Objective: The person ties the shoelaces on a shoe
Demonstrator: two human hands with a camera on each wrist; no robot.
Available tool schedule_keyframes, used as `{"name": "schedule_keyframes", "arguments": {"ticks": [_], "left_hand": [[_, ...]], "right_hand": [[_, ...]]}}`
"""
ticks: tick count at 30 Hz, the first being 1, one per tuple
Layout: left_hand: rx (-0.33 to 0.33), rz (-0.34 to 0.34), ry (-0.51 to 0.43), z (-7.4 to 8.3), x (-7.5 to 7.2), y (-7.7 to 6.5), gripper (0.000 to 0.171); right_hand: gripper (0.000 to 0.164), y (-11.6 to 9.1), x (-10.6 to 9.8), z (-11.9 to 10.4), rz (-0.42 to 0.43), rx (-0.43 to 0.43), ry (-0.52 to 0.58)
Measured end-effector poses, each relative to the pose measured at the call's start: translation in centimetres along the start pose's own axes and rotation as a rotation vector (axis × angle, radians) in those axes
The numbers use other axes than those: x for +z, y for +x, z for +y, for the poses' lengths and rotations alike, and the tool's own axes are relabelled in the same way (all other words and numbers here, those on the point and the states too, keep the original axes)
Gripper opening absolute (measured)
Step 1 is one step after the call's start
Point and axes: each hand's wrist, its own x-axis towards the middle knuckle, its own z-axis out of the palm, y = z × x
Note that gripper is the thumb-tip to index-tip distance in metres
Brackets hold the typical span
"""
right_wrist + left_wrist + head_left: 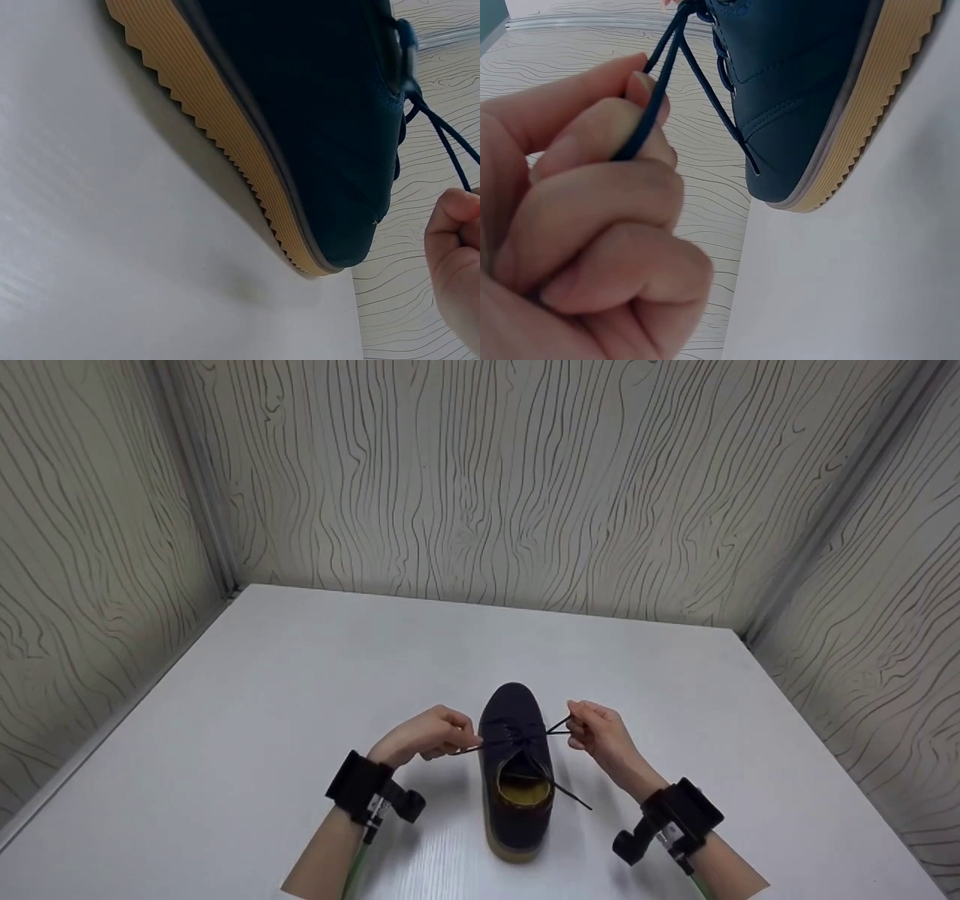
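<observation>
A dark navy lace-up shoe point(514, 705) with a tan ridged sole point(855, 124) and yellowish insole stands on the white table, toe pointing away from me. To its left, my left hand point(435, 733) pinches a strand of the dark shoelace point(662, 82), its fingers curled. Over on the other side, my right hand point(600, 733) pinches a loop of the same shoelace point(442, 127) between thumb and finger. Both sides of the lace stretch out from the top of the shoe. One loose lace end hangs over the shoe's right side near the opening.
The white table point(300, 660) extends around the shoe. Wood-grain patterned panels point(465, 487) enclose it at the back and both sides. Each wrist wears a black camera mount point(360, 784).
</observation>
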Motion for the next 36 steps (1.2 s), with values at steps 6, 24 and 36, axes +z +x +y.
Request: {"name": "schedule_keyframes", "arguments": {"ticks": [6, 24, 36], "left_hand": [[0.002, -0.01, -0.009, -0.15, 0.01, 0.16, 0.027], [-0.04, -0.028, -0.022, -0.36, -0.03, -0.05, 0.026], [-0.038, -0.043, -0.023, -0.75, -0.22, -0.01, 0.024]], "right_hand": [[0.034, -0.11, -0.17, 0.16, -0.011, 0.001, 0.027], [0.034, -0.46, -0.33, 0.57, -0.019, -0.011, 0.038], [0.034, -0.77, -0.51, 0.88, 0.019, -0.024, 0.045]]}}
